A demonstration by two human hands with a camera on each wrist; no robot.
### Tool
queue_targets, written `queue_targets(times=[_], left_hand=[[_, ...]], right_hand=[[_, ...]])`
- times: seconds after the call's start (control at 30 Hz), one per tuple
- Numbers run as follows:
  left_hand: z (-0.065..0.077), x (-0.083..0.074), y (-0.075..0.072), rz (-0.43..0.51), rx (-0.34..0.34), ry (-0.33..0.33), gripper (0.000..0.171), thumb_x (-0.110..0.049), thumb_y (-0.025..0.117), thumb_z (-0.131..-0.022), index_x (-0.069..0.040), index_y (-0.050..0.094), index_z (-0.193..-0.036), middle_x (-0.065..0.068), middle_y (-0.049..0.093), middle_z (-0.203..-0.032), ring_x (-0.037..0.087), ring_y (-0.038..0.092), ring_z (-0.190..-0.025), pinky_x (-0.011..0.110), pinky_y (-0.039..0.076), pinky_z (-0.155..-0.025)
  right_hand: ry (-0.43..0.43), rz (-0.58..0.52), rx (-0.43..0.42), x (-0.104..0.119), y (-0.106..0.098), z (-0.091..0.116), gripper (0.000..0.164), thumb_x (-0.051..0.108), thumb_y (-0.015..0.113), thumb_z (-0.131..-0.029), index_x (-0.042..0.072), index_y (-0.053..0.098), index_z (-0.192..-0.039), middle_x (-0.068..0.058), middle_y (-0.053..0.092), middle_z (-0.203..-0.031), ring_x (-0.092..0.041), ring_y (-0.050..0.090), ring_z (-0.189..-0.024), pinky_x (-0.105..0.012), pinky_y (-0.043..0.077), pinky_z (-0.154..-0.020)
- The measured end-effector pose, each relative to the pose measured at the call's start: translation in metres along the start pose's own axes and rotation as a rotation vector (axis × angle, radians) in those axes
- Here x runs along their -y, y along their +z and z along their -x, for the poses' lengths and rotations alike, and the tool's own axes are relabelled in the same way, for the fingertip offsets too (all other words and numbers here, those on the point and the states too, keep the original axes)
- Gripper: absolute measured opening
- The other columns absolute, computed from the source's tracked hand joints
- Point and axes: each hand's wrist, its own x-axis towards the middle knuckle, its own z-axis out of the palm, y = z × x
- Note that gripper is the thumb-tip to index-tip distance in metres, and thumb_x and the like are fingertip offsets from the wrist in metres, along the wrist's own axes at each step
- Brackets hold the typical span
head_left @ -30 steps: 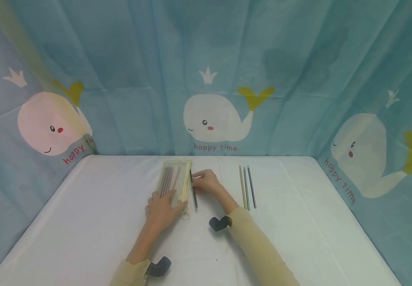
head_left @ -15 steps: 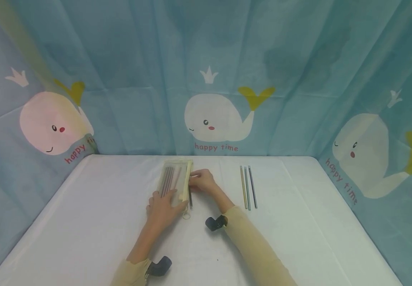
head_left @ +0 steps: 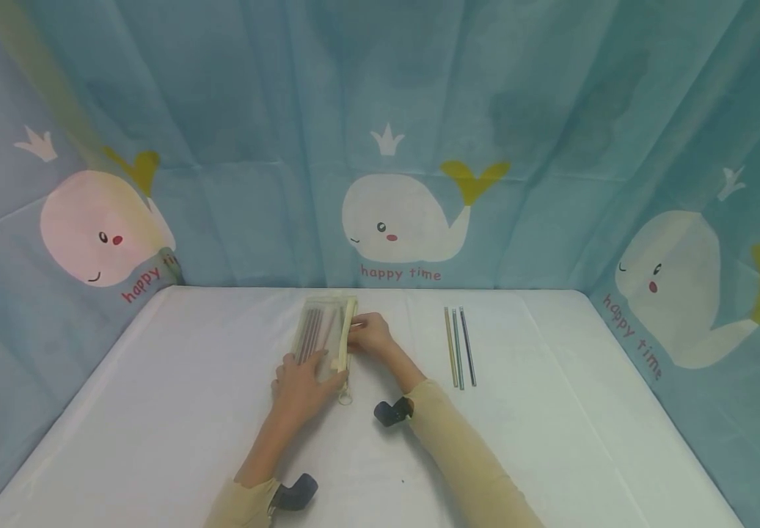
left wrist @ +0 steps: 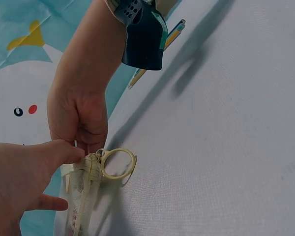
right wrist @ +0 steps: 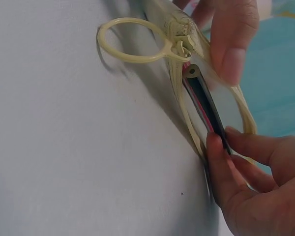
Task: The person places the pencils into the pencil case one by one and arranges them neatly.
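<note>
On the white bench [head_left: 585,440], left of centre in the head view, noted: one pale mesh pouch [head_left: 345,341] with cream zip edging along the right side. Seen parted along that edge in the right wrist view. Visible through the mesh: several slim brownish sticks [head_left: 309,334], side by side, and next to them a slanted pinkish stick [head_left: 329,326]. Not reliably countable. Attached at the pouch's near end: a cream ring [right wrist: 137,59].

Pinched in the right grip [head_left: 368,334]: a dark pencil [right wrist: 209,108], lying lengthwise in the parted mouth, round end toward the ring. Clasped by the left grip [head_left: 304,385]: the pouch's near end, with thumb at the zip edge.

Well to the right of the pouch, lying loose side by side: a yellow pencil [head_left: 450,347], a green pencil [head_left: 458,348] and a dark purple pencil [head_left: 468,346].

On the blue curtain [head_left: 254,110] behind, printed in red under the middle whale [head_left: 393,216] and right whale [head_left: 673,279]: "happy time". Under the left whale [head_left: 99,220], legible only as far as "happy ti".
</note>
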Motion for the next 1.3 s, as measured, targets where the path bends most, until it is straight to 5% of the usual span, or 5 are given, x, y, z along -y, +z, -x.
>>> queue_targets(times=[0.9, 1.3], left_hand=[[0.0013, -0.0042, -0.0036, 0.002, 0.022, -0.02, 0.075, -0.056, 0.07, -0.096, -0.006, 0.056, -0.151, 0.031, 0.047, -0.132, 0.045, 0.045, -0.114, 0.062, 0.037, -0.092], [0.0027, -0.0044, -0.005, 0.006, 0.02, -0.015, 0.076, -0.052, 0.071, -0.096, -0.004, 0.054, -0.152, 0.032, 0.046, -0.133, 0.045, 0.045, -0.113, 0.063, 0.037, -0.092]], right_hand=[[-0.014, 0.106, -0.053, 0.0022, 0.0096, -0.0014, 0.04, -0.003, 0.076, -0.087, -0.012, 0.069, -0.125, -0.025, 0.077, -0.109, -0.032, 0.076, -0.094, -0.033, 0.061, -0.081], [-0.028, 0.063, -0.041, -0.0054, 0.0011, 0.0015, 0.045, 0.002, 0.078, -0.088, -0.012, 0.066, -0.13, -0.024, 0.077, -0.112, -0.028, 0.078, -0.089, -0.03, 0.061, -0.078]])
